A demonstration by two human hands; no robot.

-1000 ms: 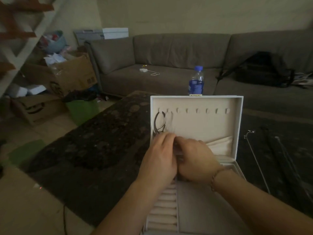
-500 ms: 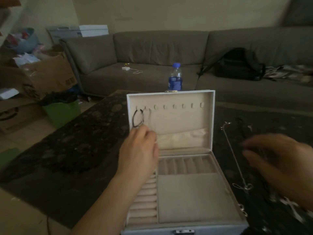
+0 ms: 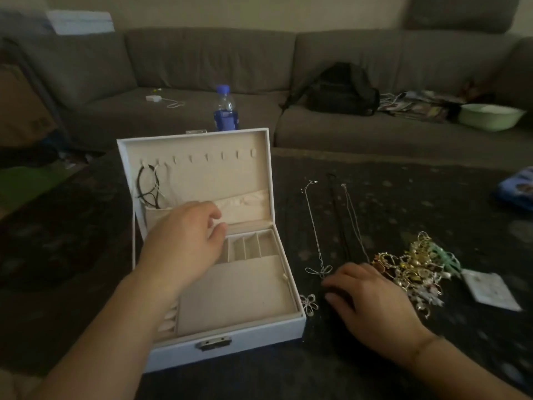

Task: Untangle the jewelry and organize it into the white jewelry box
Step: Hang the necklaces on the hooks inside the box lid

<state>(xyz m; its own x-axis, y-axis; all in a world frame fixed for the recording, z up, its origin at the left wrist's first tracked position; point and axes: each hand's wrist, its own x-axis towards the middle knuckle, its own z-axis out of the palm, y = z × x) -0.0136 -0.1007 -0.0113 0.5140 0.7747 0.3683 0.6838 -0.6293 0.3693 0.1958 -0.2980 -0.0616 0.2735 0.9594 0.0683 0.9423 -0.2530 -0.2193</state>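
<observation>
The left hand (image 3: 184, 243) hovers over the open white jewelry box (image 3: 227, 345), fingers loosely curled, holding nothing. The right hand (image 3: 372, 301) rests palm-down on the dark table (image 3: 72, 255), fingers relaxed, fingertips beside a silver chain necklace (image 3: 315, 241). Just right of this hand lies the tangled jewelry pile (image 3: 409, 269). Beyond the left hand, a black cord necklace (image 3: 147, 183) hangs from the lid hooks.

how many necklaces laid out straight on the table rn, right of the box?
3, side by side right of the white jewelry box: a silver chain nearest it, a dark cord, then a thin chain. More may be hidden in the tangled pile.
</observation>
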